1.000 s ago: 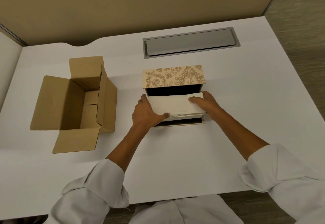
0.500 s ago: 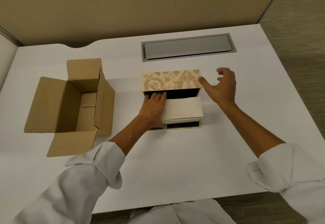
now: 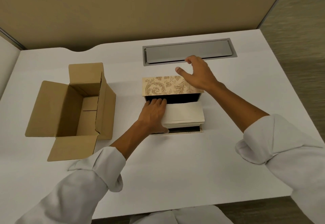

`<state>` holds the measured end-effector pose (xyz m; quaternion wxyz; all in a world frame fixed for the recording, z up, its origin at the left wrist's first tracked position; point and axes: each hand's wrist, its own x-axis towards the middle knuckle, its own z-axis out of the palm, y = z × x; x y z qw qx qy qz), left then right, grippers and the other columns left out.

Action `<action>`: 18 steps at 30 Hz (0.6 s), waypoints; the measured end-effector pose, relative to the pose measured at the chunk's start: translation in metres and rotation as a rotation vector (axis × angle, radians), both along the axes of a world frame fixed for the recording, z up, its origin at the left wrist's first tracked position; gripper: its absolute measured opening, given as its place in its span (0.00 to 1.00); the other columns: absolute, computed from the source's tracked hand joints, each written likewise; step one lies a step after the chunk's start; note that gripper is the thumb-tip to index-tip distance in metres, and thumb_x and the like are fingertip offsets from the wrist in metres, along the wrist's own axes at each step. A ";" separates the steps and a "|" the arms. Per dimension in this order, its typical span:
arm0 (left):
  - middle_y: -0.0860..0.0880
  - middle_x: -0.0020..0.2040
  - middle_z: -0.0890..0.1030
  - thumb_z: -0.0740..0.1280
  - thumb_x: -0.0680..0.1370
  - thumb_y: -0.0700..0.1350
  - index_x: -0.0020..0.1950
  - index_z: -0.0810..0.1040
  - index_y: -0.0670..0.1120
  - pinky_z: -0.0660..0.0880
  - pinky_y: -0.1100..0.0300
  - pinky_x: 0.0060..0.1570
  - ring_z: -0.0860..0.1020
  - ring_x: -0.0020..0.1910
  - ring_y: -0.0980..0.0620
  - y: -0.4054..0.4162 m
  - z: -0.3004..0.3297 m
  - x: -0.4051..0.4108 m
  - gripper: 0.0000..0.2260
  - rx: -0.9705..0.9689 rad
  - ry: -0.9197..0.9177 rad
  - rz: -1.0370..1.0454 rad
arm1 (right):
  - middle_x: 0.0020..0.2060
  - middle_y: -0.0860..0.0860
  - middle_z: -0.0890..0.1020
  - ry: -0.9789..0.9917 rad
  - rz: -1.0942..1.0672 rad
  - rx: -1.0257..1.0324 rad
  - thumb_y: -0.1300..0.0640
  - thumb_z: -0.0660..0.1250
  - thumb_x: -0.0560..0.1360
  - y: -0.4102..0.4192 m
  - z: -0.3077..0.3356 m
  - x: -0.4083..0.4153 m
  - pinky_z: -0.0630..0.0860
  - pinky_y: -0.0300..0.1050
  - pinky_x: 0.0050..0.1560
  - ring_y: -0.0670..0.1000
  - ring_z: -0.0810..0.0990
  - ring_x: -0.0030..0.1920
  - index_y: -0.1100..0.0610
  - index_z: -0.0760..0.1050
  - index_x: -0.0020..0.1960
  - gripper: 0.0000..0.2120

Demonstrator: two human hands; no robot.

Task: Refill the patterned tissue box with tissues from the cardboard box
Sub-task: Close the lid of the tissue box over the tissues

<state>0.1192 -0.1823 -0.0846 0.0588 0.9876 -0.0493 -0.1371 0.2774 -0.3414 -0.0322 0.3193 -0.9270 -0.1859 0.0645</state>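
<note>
The patterned tissue box (image 3: 163, 87) stands open at the table's centre, its gold floral lid raised at the back over a dark interior. A stack of white tissues (image 3: 184, 114) lies in the box, its top above the front wall. My left hand (image 3: 153, 114) lies flat on the stack's left end, thumb along its front edge. My right hand (image 3: 197, 73) hovers over the lid's right part with fingers spread, holding nothing. The brown cardboard box (image 3: 70, 111) sits to the left with flaps open and looks empty.
A grey metal cable hatch (image 3: 189, 51) is set into the white table (image 3: 175, 162) behind the patterned box. A tan partition wall runs along the table's far edge. The table ends at the right, with floor beyond.
My right hand left the tissue stack, swung out to the right, then came up over the lid. My left hand slid onto the stack's left end and stayed there.
</note>
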 end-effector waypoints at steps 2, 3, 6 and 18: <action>0.45 0.68 0.72 0.75 0.61 0.67 0.72 0.62 0.44 0.69 0.48 0.67 0.71 0.65 0.45 0.001 0.010 -0.009 0.48 -0.003 -0.062 0.009 | 0.70 0.55 0.73 0.033 0.103 -0.151 0.34 0.62 0.76 0.015 -0.001 0.004 0.70 0.61 0.67 0.58 0.71 0.69 0.55 0.67 0.71 0.32; 0.45 0.67 0.73 0.74 0.61 0.68 0.71 0.63 0.44 0.70 0.49 0.65 0.72 0.63 0.45 0.002 0.015 -0.015 0.47 -0.006 -0.093 0.016 | 0.71 0.55 0.73 0.048 0.148 -0.246 0.34 0.61 0.76 0.023 -0.002 0.006 0.67 0.63 0.68 0.59 0.70 0.70 0.54 0.66 0.73 0.33; 0.47 0.63 0.78 0.71 0.64 0.69 0.68 0.68 0.47 0.74 0.50 0.58 0.77 0.57 0.46 0.011 0.029 -0.032 0.40 -0.037 -0.177 0.069 | 0.71 0.56 0.73 0.106 0.282 -0.495 0.34 0.58 0.77 0.040 -0.013 0.011 0.56 0.67 0.72 0.62 0.71 0.70 0.54 0.63 0.75 0.35; 0.43 0.77 0.61 0.78 0.59 0.66 0.75 0.57 0.46 0.61 0.45 0.73 0.58 0.75 0.43 0.046 0.039 -0.052 0.54 -0.195 -0.271 0.293 | 0.58 0.54 0.80 0.131 0.433 -0.520 0.35 0.63 0.75 0.036 -0.018 0.004 0.67 0.59 0.62 0.57 0.78 0.57 0.56 0.69 0.67 0.30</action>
